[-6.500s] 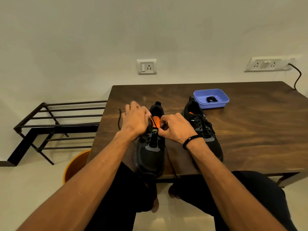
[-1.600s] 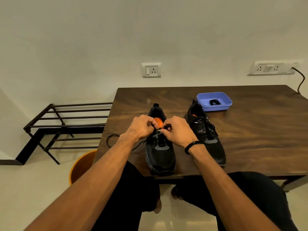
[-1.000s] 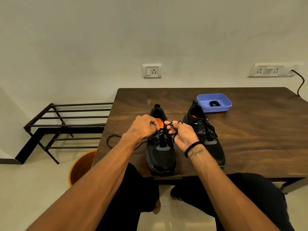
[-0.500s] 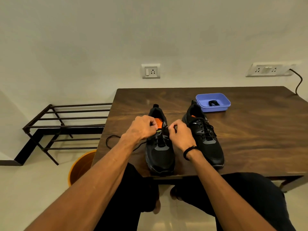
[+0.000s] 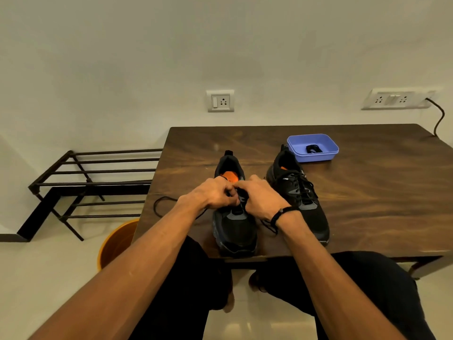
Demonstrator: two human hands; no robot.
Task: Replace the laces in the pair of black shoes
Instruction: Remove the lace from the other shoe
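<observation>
Two black shoes stand on the dark wooden table (image 5: pixel 367 192), toes toward me. The left shoe (image 5: pixel 234 229) has an orange insole and sits under both hands. My left hand (image 5: pixel 215 193) and my right hand (image 5: pixel 263 197) meet over its eyelets, each pinching the black lace (image 5: pixel 161 204). One end of the lace loops out to the left on the table; the other end hangs below my right wrist. The right shoe (image 5: pixel 299 195) is fully laced and stands untouched beside it.
A purple tray (image 5: pixel 328 149) holding a small coiled black lace (image 5: pixel 312 148) sits behind the right shoe. A black metal rack (image 5: pixel 73 182) stands left of the table, with an orange bucket (image 5: pixel 115 244) by the table's near-left corner. A cable (image 5: pixel 438 119) hangs from the wall socket.
My right hand has moved left and closed in against my left hand over the left shoe's eyelets. The lace loop on the left and both shoes stay where they were.
</observation>
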